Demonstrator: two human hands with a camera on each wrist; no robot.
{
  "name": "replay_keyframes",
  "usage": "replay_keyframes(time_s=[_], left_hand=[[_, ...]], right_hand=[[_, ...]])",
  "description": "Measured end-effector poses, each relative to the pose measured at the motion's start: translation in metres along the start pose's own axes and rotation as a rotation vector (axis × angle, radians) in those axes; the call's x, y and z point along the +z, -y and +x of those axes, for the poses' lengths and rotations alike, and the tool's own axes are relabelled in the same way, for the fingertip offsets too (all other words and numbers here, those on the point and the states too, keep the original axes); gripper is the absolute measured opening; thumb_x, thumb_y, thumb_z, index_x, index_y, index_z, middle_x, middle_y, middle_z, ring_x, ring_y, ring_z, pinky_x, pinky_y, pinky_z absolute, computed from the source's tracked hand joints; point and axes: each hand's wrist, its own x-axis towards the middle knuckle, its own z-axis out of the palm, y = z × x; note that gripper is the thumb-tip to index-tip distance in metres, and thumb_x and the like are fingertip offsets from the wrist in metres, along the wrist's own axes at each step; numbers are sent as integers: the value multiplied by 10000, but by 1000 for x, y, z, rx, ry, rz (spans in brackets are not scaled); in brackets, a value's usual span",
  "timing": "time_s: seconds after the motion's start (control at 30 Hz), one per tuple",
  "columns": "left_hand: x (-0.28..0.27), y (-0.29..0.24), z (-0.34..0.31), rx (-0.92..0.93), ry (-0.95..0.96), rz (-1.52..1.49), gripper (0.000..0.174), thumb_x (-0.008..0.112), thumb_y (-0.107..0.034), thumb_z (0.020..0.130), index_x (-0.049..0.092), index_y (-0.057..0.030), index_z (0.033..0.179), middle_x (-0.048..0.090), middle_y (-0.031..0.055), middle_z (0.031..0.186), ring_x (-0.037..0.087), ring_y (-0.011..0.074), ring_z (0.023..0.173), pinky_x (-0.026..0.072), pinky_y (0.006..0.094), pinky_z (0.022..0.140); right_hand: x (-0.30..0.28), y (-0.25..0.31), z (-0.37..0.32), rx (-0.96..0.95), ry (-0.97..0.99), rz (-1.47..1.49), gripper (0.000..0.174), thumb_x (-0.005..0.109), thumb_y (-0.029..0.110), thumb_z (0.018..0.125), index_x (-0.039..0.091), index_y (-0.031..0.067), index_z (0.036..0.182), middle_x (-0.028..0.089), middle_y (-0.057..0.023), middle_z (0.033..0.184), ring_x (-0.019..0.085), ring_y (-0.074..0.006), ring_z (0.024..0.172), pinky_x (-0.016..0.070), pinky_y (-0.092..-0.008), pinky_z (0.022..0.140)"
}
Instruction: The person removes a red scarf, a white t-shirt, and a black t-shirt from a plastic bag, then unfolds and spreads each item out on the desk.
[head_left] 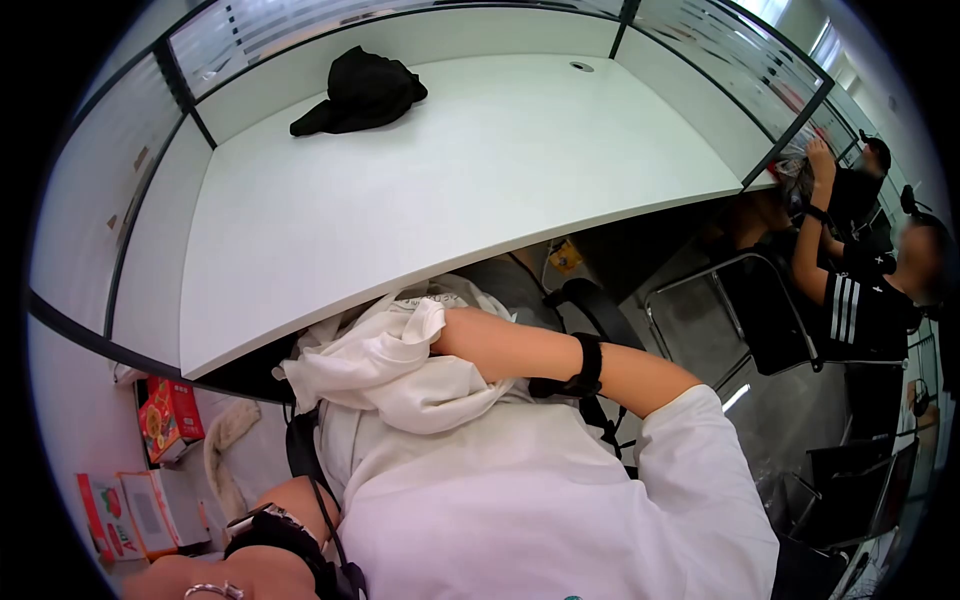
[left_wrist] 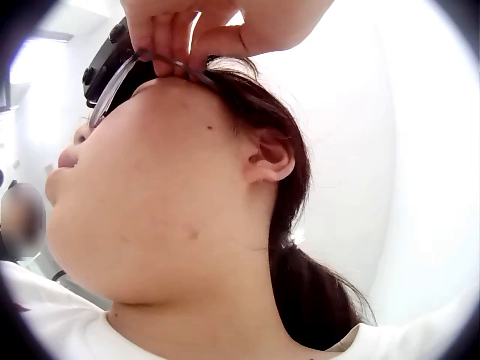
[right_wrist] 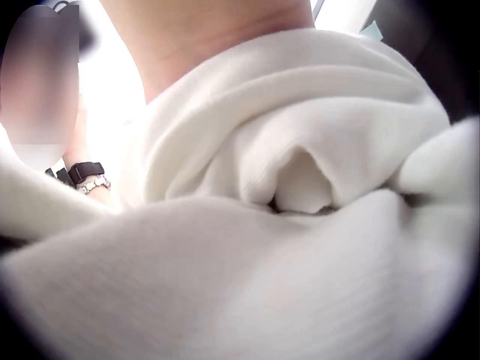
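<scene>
My left hand point(left_wrist: 214, 30) is raised to the side of the head, its fingertips pinching the thin side arm of a pair of glasses point(left_wrist: 171, 61). In the head view only the left wrist, with a black strap point(head_left: 275, 540), shows at the lower left. A bunched white garment point(head_left: 400, 365) with some printed lettering lies in the lap, below the desk's front edge. The right forearm point(head_left: 520, 350), with a black wristband, runs into its folds, so the right hand is hidden. White fabric point(right_wrist: 225, 262) fills most of the right wrist view.
A white desk point(head_left: 470, 170) with low partitions stands in front, bearing a crumpled black cloth item point(head_left: 365, 92). Red and white boxes point(head_left: 165, 420) sit on the left below. To the right are a chair point(head_left: 770, 310) and two people point(head_left: 870, 300) at the neighbouring desk.
</scene>
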Motion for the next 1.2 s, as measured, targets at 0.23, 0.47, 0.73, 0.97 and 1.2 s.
replay_keyframes(time_s=[0.23,0.47,0.73,0.97,1.2], left_hand=[[-9,7,0,28,99,-16,339,411,41,1001,651,33,1240,668,174,1241,656,258,1131,520,344,982],[-10,0,-6,47,88,4,361,382,0,1011,582,42,1308,606,197,1314,598,293,1202,471,367,1037],[-8,0,-5,65,153,-25,407,349,-46,1022,502,52,1386,536,223,1398,531,334,1284,416,394,1099],[-2,-8,-9,134,324,-160,461,319,-86,1032,433,61,1454,474,246,1471,473,369,1355,367,418,1154],[-2,-38,-16,171,820,-730,524,290,-127,1042,363,70,1522,413,269,1544,414,405,1427,318,441,1209]], right_hand=[[11,-13,2,-54,-58,7,340,657,327,880,716,47,1063,726,-174,1007,691,-350,897,560,-423,796],[11,-16,4,-2,-10,103,338,675,304,867,711,36,1070,727,-168,1026,692,-352,924,559,-418,804],[18,-24,4,-26,-61,49,325,671,300,871,706,33,1053,725,-170,1018,680,-369,926,548,-426,798],[18,-24,5,-61,-110,57,315,679,284,868,707,33,1056,726,-169,1020,687,-358,916,551,-428,803],[16,-20,6,-70,-139,68,322,646,308,888,718,41,1053,723,-173,1032,689,-352,936,560,-424,808]])
